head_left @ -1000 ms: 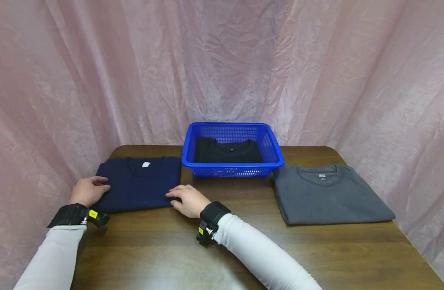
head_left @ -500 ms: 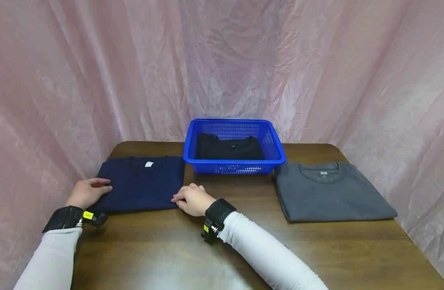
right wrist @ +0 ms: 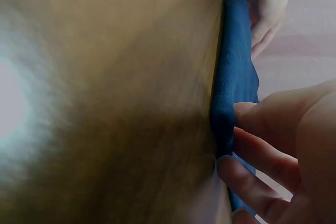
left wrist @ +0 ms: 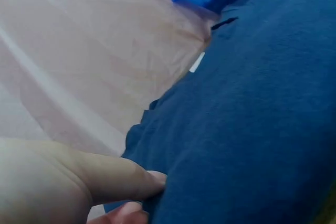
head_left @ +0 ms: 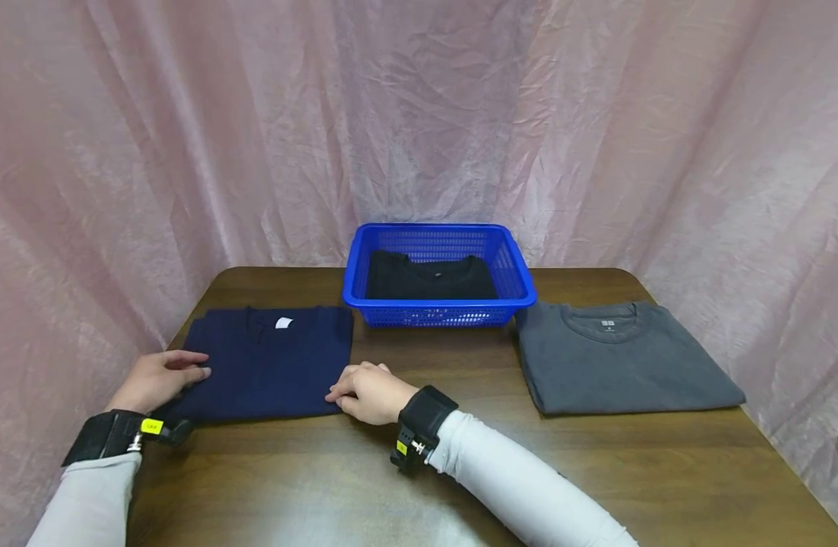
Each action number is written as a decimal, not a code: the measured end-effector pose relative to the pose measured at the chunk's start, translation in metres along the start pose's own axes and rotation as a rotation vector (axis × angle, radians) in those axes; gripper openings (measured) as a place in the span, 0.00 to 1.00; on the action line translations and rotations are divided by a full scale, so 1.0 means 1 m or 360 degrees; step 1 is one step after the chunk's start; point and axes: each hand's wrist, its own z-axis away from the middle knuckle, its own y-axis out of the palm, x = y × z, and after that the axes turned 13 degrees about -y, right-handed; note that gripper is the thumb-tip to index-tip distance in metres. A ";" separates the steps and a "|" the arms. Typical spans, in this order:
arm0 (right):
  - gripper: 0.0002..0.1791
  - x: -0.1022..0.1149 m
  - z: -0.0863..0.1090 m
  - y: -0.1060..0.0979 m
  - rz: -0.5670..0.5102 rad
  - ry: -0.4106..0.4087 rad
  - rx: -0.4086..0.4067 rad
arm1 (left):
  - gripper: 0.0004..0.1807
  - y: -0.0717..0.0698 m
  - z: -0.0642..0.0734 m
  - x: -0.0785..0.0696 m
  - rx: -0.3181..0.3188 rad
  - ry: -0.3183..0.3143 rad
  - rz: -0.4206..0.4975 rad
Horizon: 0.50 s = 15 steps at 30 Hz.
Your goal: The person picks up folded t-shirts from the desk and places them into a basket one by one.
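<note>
A folded navy T-shirt (head_left: 282,372) with a white neck label lies on the left part of the table. My left hand (head_left: 160,377) grips its left side; the left wrist view has the thumb (left wrist: 126,179) on the cloth with a fingertip just below. At the near right corner my right hand (head_left: 372,391) pinches the cloth. Thumb and fingers close on that folded edge in the right wrist view, where the navy T-shirt (right wrist: 234,66) stretches away to the other hand (right wrist: 268,11). The fingertips under the cloth are partly hidden.
Behind and to the right stands a blue plastic basket (head_left: 439,313) holding a folded black shirt (head_left: 432,281). A folded grey T-shirt (head_left: 624,372) lies on the right side of the brown wooden table (head_left: 289,486). Pink curtains (head_left: 432,114) hang close around the table.
The navy T-shirt has slid toward me and slightly right, with both hands drawing back along with it. The right fingers have closed on its corner. Basket and grey T-shirt stay on their spots.
</note>
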 end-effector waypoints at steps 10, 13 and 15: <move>0.14 0.013 0.023 0.003 0.0012 -0.0093 0.0032 | 0.34 0.004 0.025 0.003 0.0087 0.0035 0.0084; 0.14 0.018 0.031 0.004 0.0010 -0.0105 0.0039 | 0.33 0.008 0.032 0.004 0.0095 0.0036 0.0097; 0.14 0.022 0.037 0.004 0.0006 -0.0120 0.0046 | 0.33 0.010 0.038 0.004 0.0108 0.0030 0.0110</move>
